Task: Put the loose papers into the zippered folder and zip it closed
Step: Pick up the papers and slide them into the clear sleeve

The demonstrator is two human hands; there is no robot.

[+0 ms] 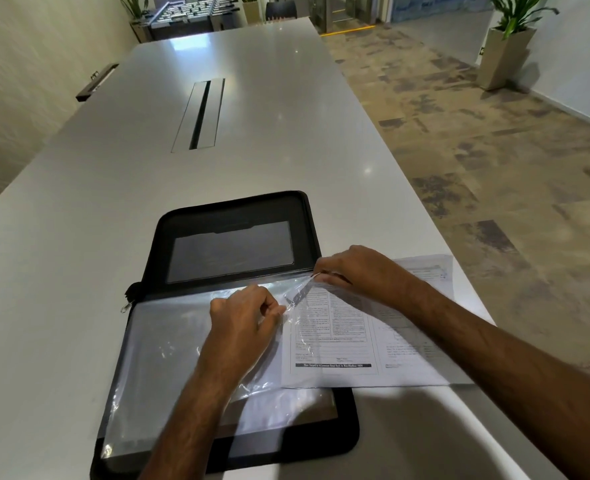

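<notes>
Clear plastic is pinched at both hands: the left hand (243, 315) grips the edge of a transparent sleeve (169, 358) between thumb and curled fingers, and the right hand (350, 268) pinches the same film near its far corner, pulling the mouth apart. That sleeve lies in the black zippered folder (231, 216), spread open on the grey table (269, 116). Loose papers (355, 341) rest just beside it, overlapping the folder's right edge, not yet inside. To do this well, I judge, hold the opening wide and taut, then slide the sheets in flat, squared together, so no corner catches.
</notes>
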